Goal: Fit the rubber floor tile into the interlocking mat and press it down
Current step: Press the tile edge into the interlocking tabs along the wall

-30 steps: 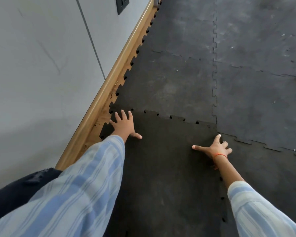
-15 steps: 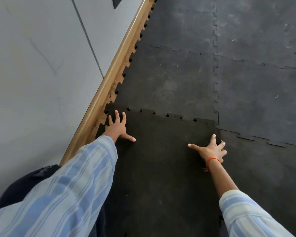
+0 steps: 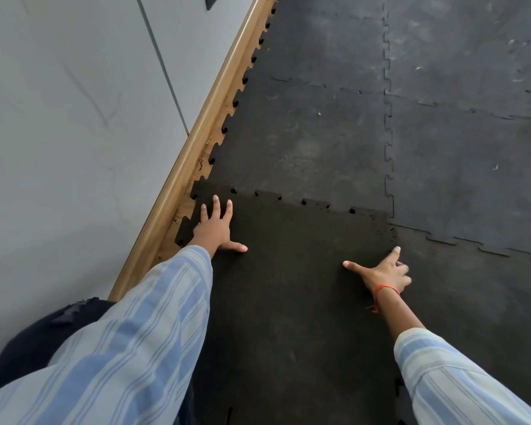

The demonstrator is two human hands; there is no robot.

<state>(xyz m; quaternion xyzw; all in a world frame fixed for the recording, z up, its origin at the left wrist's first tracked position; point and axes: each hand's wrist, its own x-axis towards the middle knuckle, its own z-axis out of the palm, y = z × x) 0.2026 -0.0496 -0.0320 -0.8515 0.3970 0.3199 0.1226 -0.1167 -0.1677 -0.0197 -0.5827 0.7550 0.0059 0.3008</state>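
Pressing left hand (image 3: 213, 230) and right hand (image 3: 383, 271) flat, fingers spread, on rubber tile (image 3: 288, 286)

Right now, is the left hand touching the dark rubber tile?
Touching. The head view shows the left hand lying flat on the rubber tile near its far left corner, fingers spread, with no gap under the palm.

1. A pale grey wall (image 3: 74, 133) fills the left side, crossed by one thin dark vertical seam (image 3: 163, 69).
2. A wooden skirting board (image 3: 196, 142) runs diagonally along its base.
3. A dark plate (image 3: 212, 0) sits on the wall at the top edge.
4. Soft daylight, no hard shadows.
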